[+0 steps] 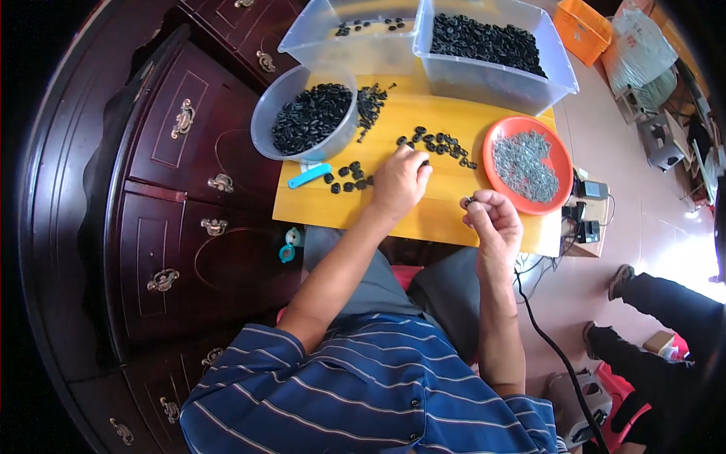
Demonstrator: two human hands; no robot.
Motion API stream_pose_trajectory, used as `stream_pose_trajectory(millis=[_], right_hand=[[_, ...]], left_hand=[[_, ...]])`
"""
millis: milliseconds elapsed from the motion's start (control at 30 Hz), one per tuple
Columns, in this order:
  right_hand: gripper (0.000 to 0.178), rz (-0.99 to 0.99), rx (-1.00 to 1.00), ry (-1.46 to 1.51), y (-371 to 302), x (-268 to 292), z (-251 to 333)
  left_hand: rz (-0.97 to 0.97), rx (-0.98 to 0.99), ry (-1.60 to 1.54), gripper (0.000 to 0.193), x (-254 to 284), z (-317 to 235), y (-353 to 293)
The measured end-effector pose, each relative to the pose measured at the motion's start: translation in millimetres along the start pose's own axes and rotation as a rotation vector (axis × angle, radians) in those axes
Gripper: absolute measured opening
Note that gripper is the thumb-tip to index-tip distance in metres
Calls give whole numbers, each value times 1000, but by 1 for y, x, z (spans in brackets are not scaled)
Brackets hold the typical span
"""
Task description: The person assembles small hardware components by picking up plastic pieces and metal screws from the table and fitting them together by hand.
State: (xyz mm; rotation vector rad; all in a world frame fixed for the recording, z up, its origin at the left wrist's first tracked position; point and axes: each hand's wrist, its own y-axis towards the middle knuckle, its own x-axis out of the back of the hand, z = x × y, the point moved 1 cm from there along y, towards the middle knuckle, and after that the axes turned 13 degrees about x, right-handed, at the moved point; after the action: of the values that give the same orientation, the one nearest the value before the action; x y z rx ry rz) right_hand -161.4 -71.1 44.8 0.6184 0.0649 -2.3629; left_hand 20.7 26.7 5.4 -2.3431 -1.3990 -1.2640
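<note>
We sat with our knees under the yellow table (446, 219), and nearest to us our right hand (493, 219) was lifted just above its front edge, thumb and forefinger pressed together on 1 small dark piece (469, 201); the grip looked slight, so we judged the piece could slip and drop past the edge into our lap or onto the floor, where it would be hard to find. Our left hand (399, 181) lay palm down a little farther in, its fingertips bent onto the row of black rings (439, 144); whether it had 1 pinched we could not tell. A careless sweep of that hand, we thought, could scatter the row or push rings into the second small group (349, 178) beside the blue tool (308, 175). The orange dish (560, 170) of grey metal bits (522, 163) sat at the right end of the table, close to the corner; a knock from our right wrist could tip it off. Farther off, the round tub (265, 121) of black rings hung partly over the left edge and looked least steady; behind it stood 2 clear bins (484, 79).
</note>
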Motion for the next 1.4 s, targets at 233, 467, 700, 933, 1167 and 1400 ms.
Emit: stream_pose_trajectory(millis=[233, 467, 700, 933, 1167, 1400], right_hand=[[16, 9, 13, -10, 2, 0, -1], [18, 30, 17, 4, 0, 1, -2], [18, 27, 20, 19, 0, 2, -3], [15, 7, 28, -21, 0, 0, -1], [16, -42, 14, 38, -1, 2, -6], [15, -217, -71, 304, 4, 8, -14]], left_hand=[[-7, -8, 49, 13, -4, -1, -2], [81, 55, 14, 13, -3, 5, 2], [119, 91, 105, 17, 3, -9, -7], [141, 47, -24, 16, 6, -9, -16], [425, 415, -987, 10, 5, -42, -47], [580, 393, -1056, 13, -12, -74, -87]])
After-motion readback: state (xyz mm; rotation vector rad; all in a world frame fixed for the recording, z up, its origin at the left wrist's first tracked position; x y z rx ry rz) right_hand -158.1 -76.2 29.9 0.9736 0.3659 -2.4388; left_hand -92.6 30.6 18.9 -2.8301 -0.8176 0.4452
